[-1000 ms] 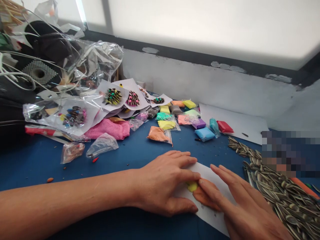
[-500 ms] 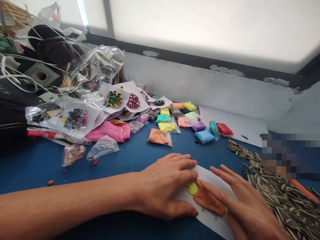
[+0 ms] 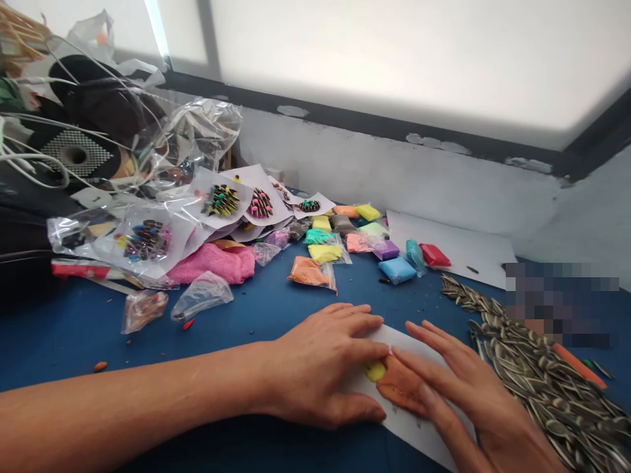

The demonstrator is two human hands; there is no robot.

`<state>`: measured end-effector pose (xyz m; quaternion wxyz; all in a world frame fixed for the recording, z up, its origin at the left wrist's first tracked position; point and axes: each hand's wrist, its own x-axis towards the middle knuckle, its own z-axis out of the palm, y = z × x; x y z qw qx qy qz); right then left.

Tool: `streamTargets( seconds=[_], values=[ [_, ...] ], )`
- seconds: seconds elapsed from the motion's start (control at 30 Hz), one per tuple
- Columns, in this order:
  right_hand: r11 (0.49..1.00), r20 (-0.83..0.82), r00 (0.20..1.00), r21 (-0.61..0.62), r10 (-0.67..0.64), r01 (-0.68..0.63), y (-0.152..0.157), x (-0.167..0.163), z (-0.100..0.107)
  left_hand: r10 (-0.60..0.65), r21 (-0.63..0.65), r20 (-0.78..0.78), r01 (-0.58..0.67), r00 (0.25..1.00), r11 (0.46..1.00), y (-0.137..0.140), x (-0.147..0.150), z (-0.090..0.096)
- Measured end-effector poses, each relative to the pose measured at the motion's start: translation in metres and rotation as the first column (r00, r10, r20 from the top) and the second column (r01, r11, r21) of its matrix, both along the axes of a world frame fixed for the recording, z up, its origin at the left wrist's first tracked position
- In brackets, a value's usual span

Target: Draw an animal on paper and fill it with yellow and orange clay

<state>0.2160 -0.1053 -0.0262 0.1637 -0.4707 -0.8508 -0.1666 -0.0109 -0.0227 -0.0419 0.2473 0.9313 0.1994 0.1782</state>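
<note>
A: At the near edge of the blue table (image 3: 236, 315), item one: a white paper sheet (image 3: 419, 427), and on it a flattened orange clay patch (image 3: 399, 391) with a small yellow clay piece (image 3: 374, 371) touching its left end.

B: Hands?

A: The left hand (image 3: 320, 368) lies flat, fingers spread, on the left part of the sheet, its fingertips touching the yellow piece. The right hand (image 3: 468, 394) is also open and flat, its fingers lying over the right side of the orange patch. Neither grips anything; both press down.

B: Step in hand, by the look of it?

A: Judged as pressing and smoothing the clay onto the paper, the left hand steadying the sheet. The next move would likely call for light, even pressure so the patch spreads without tearing the paper or smearing yellow into orange.

B: Remaining stock?

A: Along the right edge, a heap of striped sunflower seeds (image 3: 542, 381), just beside the right hand. Toward the far edge, small clay packets (image 3: 355, 240) in many colours, well apart from the hands. At the far left corner, finished seed-and-clay pieces on white cards (image 3: 246, 200) among clear plastic bags (image 3: 197, 131); near them a pink cloth (image 3: 211, 261). A second white sheet (image 3: 458, 243) lies by the back wall.
</note>
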Motion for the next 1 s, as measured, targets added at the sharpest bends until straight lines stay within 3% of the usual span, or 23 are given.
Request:
streamTargets(
  seconds=[0.13,0.33,0.57,0.7,1.0],
  values=[
    [0.998,-0.029,0.999,0.050,0.031,-0.030,-0.002,0.006,0.003,0.001,-0.020,-0.031,-0.001,1.000,1.000,-0.001,-0.001,0.002],
    [0.992,0.072,0.992,0.071,0.101,-0.106,-0.007,0.005,-0.005,-0.003,-0.024,-0.041,0.002,0.999,1.000,-0.001,-0.001,0.003],
    [0.958,0.213,0.967,0.217,0.139,-0.185,0.000,-0.002,-0.005,-0.016,-0.021,-0.065,0.014,0.998,1.000,-0.001,-0.001,0.003],
    [0.952,0.256,0.949,0.193,0.184,-0.237,0.000,0.004,-0.004,-0.013,-0.035,-0.066,0.011,0.998,0.999,0.000,-0.002,0.003],
    [0.972,0.208,0.969,0.162,0.132,-0.168,-0.004,0.009,-0.013,-0.012,-0.050,-0.079,0.008,0.997,0.999,0.000,-0.001,0.006]
  ],
)
